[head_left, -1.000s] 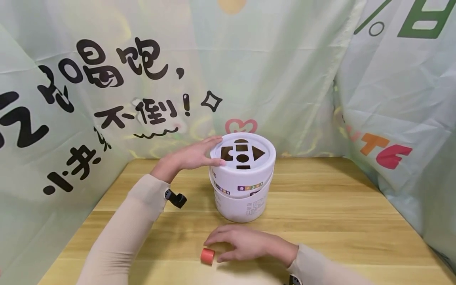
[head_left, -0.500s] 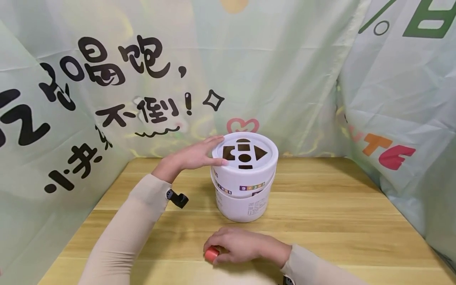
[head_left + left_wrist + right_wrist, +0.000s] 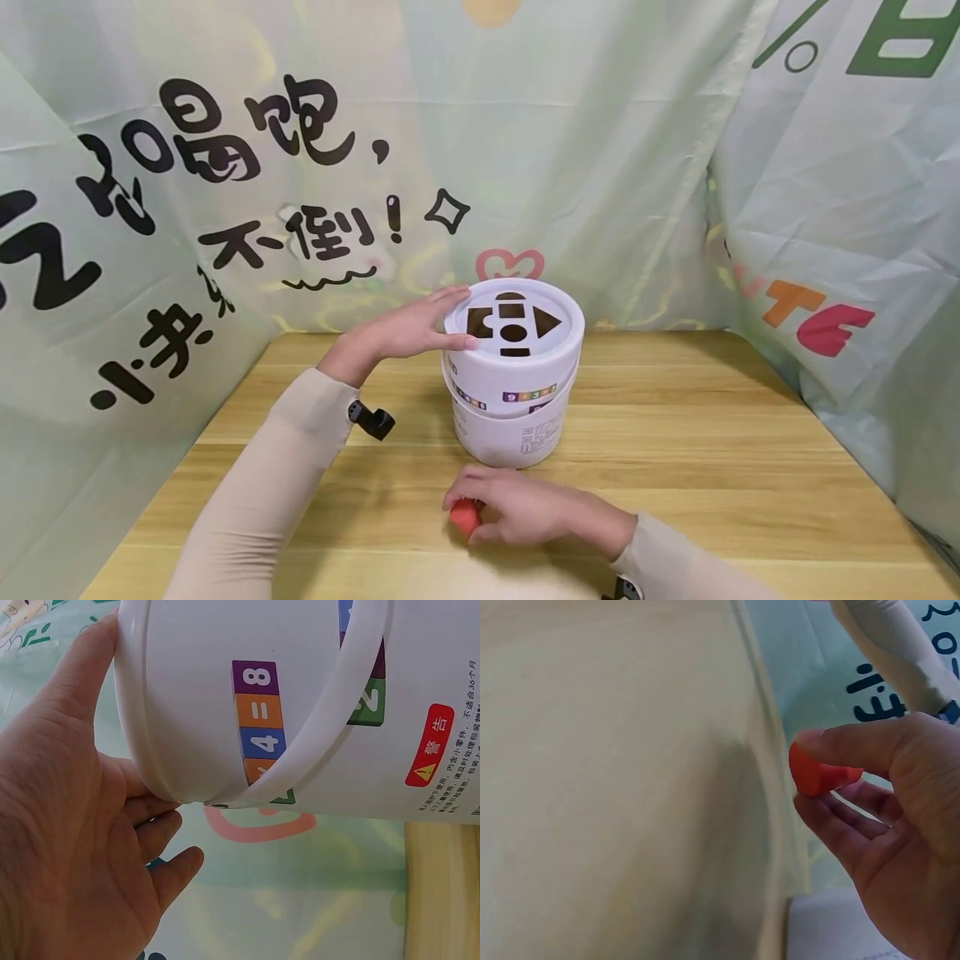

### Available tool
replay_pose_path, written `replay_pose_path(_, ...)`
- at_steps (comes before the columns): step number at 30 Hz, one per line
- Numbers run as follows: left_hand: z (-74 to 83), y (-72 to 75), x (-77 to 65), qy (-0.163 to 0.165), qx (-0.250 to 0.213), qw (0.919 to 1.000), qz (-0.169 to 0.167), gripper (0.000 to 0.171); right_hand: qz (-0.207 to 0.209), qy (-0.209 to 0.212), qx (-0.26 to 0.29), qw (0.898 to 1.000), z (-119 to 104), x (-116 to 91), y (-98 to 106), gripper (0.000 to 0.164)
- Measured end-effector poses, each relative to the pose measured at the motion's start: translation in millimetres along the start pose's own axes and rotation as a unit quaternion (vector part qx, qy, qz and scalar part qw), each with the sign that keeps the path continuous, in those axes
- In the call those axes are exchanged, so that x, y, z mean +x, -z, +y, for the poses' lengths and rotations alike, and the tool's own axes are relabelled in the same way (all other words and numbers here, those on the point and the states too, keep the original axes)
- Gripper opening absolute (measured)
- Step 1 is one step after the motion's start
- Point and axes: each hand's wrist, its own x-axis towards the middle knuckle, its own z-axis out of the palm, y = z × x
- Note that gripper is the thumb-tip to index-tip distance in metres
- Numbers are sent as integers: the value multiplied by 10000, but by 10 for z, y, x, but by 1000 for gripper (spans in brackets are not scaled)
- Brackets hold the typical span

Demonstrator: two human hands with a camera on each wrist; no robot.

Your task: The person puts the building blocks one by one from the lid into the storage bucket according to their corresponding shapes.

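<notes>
My left hand (image 3: 408, 330) rests against the left side of a white lidded bucket (image 3: 510, 425), thumb at the lid's edge and the other fingers reaching toward its far side. Dark shaped holes, among them a triangle and a circle, pierce the lid (image 3: 551, 350). In the left wrist view the fingers of that hand (image 3: 82, 817) lie fairly straight beside the rim. Just in front of the bucket, my right hand (image 3: 528, 508) pinches a small red cylinder block (image 3: 465, 518). The right wrist view shows thumb and fingertips on this block (image 3: 814, 772), its round end exposed.
The bucket stands on a wooden table (image 3: 675, 433). Printed cloth (image 3: 600, 183) hangs behind the table and along both sides. A white handle (image 3: 337, 697) slants across the bucket's wall. A small black camera (image 3: 371, 418) sits at the left wrist.
My right hand has closed its fingers on the red cylinder block and moved it slightly right and toward the bucket, turning it. The left hand has stayed on the bucket.
</notes>
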Motion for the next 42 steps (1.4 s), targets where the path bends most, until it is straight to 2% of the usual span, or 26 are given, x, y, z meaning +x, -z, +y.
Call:
replay_pose_path(3, 5, 1, -2, 1, -32, 10000, 7, 99, 130, 16, -85, 9999, -10, -26, 104, 34)
replay_pose_path(10, 6, -4, -3, -22, -33, 10000, -2, 99, 443, 103, 122, 9989, -63, -90, 362, 30)
replay_pose_path(15, -3, -10, -4, -43, -52, 10000, 5, 99, 751, 191, 108, 9969, -96, -115, 497, 27)
replay_pose_path(23, -6, -16, -5, -65, -76, 9999, 5, 98, 1014, 369, 198, 9940, -174, -145, 728, 28)
replay_pose_path(32, -11, -14, -19, -63, -108, 9999, -33, 98, 1143, 402, 431, 9917, -303, -149, 1127, 24)
replay_pose_path(38, -14, 2, -4, -81, -120, 9999, 13, 97, 1349, 547, 629, 9873, -308, -113, 1451, 24)
replay_pose_path(42, -20, 7, 4, -62, -80, 9999, -15, 97, 1452, 337, 423, 9879, -276, -97, 1654, 27)
